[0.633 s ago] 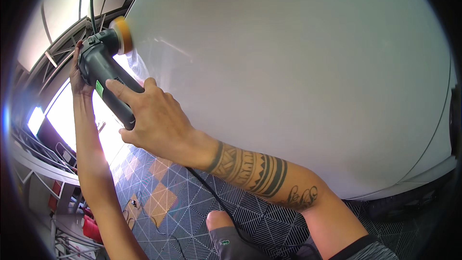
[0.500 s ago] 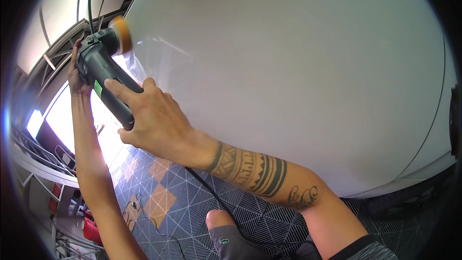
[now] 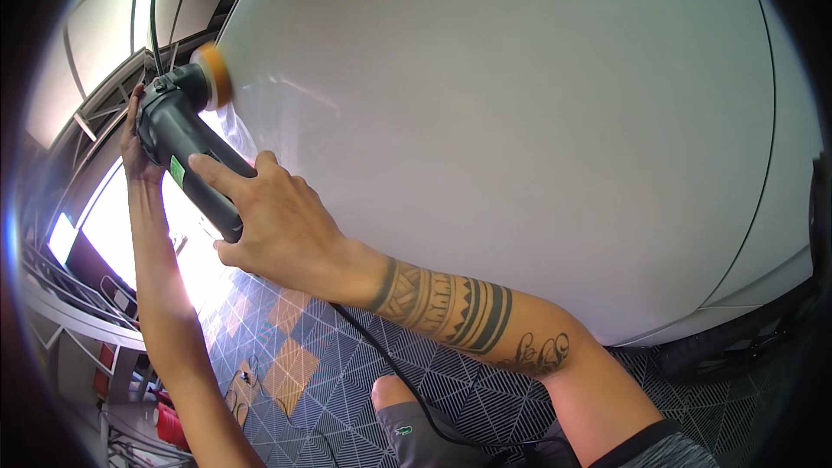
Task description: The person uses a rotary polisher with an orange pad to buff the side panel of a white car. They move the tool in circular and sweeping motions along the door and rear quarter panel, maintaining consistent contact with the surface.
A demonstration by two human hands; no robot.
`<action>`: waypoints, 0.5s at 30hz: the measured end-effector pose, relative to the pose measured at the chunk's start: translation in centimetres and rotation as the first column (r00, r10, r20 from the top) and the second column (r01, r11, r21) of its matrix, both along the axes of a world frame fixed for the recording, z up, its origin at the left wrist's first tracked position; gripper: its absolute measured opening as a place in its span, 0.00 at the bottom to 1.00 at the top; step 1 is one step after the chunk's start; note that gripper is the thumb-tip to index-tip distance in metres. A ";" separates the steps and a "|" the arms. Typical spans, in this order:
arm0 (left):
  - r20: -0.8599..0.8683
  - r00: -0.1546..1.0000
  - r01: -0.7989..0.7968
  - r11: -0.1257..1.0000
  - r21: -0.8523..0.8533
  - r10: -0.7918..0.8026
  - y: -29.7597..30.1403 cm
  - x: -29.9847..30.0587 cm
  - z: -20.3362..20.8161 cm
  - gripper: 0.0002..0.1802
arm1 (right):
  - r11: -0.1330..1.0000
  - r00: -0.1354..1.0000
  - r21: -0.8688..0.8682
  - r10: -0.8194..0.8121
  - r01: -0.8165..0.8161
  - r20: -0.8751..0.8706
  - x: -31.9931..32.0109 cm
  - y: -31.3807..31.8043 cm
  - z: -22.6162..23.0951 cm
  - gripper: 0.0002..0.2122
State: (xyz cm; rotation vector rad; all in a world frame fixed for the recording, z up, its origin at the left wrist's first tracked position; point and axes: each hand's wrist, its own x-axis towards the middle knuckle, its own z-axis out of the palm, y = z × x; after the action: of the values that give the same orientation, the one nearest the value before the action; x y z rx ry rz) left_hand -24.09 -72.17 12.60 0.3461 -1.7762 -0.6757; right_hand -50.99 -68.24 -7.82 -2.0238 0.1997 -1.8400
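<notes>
We see the right hand (image 3: 282, 217) clamped round the polisher (image 3: 178, 126), left hand (image 3: 136, 152) against its head, grip partly hidden, orange pad (image 3: 217, 76) at the pale panel's (image 3: 511, 139) left edge, where we think tilting could scuff paint.

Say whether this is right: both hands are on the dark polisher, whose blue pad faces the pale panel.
Wrong colour: the pad is orange, not blue, as the head view shows. The left hand and right hand are on the polisher, whose pad faces the pale panel.
</notes>
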 end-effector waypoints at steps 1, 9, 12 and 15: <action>-0.011 1.000 -0.013 1.000 -0.002 0.013 0.0 0.0 0.0 0.17 | 1.000 1.000 0.002 -0.001 0.001 -0.009 -0.1 0.1 0.0 0.37; -0.013 1.000 -0.011 1.000 -0.005 0.011 0.2 -0.1 -0.1 0.17 | 1.000 1.000 0.011 -0.001 0.001 -0.026 -0.5 0.5 -0.3 0.38; 0.003 1.000 0.006 1.000 0.002 -0.006 0.3 -0.5 -0.2 0.17 | 1.000 1.000 0.015 0.006 -0.006 -0.026 -0.6 0.5 -0.5 0.38; 0.014 1.000 0.013 1.000 0.006 -0.013 0.3 -0.5 -0.1 0.17 | 1.000 1.000 0.009 0.007 -0.007 -0.018 -0.8 0.6 -0.6 0.38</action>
State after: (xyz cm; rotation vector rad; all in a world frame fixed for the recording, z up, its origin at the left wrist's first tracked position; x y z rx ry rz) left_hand -24.59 -71.92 12.50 0.3437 -1.7915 -0.6891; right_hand -51.74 -67.69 -8.44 -2.0329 0.2046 -1.8145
